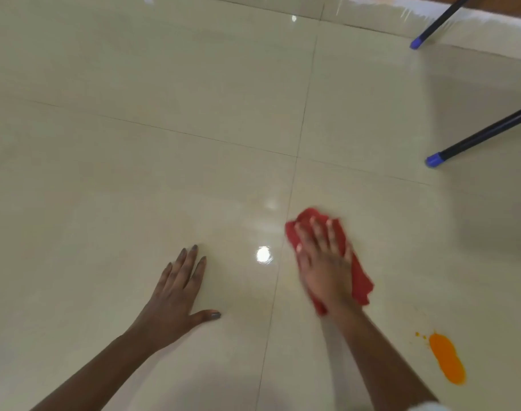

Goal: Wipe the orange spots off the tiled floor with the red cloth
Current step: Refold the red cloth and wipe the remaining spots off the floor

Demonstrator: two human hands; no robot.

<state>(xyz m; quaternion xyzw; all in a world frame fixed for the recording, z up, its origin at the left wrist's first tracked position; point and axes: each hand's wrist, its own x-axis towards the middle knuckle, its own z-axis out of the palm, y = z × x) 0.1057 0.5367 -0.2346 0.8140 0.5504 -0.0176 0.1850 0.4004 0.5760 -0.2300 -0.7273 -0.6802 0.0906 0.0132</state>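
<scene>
glossy cream tiled floor, right hand flat on red cloth, orange spot nearby

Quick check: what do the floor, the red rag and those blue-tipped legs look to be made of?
Floor: glossy glazed tile, likely ceramic; it mirrors lights and shows grout lines.
Red cloth: soft woven fabric, matte, crumpled under the right hand.
Legs: dark tubes, probably painted metal, with blue caps that look plastic.

One red cloth; one large orange spot, few tiny specks beside; two blue-tipped legs.
</scene>
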